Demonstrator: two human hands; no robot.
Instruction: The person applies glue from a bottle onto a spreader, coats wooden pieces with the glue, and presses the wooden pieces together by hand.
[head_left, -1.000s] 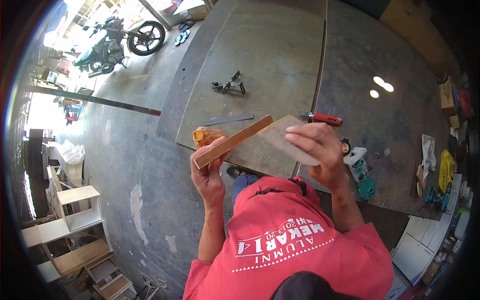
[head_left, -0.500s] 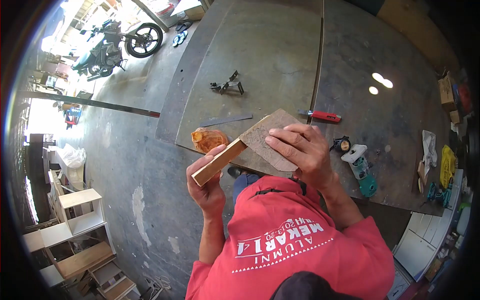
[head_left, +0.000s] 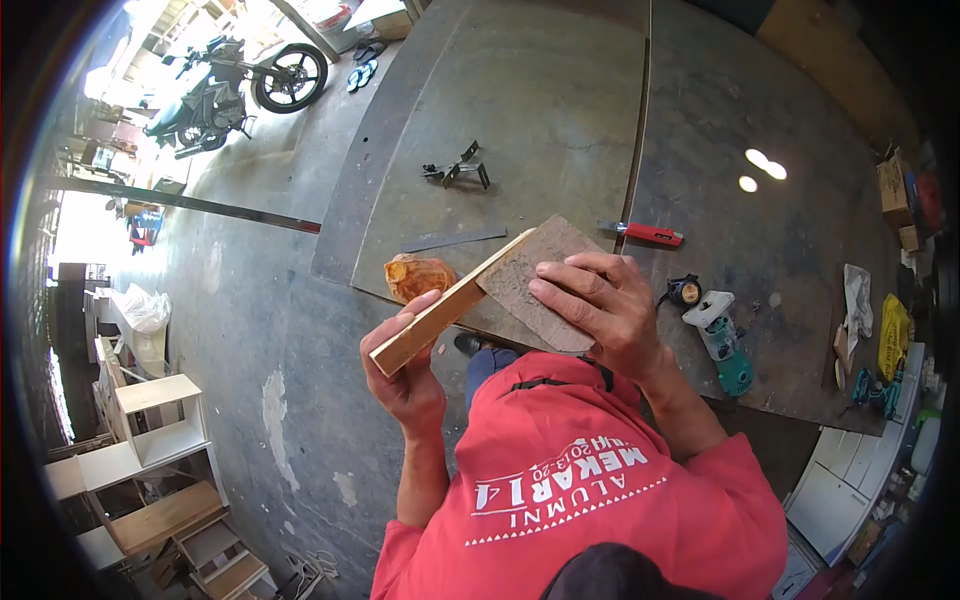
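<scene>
My left hand [head_left: 405,370] grips a narrow wooden strip [head_left: 428,328] near its lower end, with the strip slanting up to the right. In my right hand [head_left: 600,300] is a worn brown sheet of sandpaper [head_left: 525,275], pressed flat by the fingers against the strip's upper part. The sandpaper hides some of the strip, and my right thumb is out of sight beneath it. Just beyond my left hand, an orange-brown wooden piece [head_left: 418,275] lies at the table edge, near a thin flat metal strip [head_left: 455,240].
On the worktable [head_left: 540,110] are a black metal bracket [head_left: 460,168], a red-handled cutter [head_left: 652,235], a round black item [head_left: 685,290] and a teal power tool [head_left: 722,345]. A motorcycle [head_left: 215,105] stands at upper left. White shelving [head_left: 165,450] stands at lower left.
My left hand and the wooden strip have shifted slightly down and left relative to the sandpaper. More of the strip's far edge now shows. My right hand has barely moved.
</scene>
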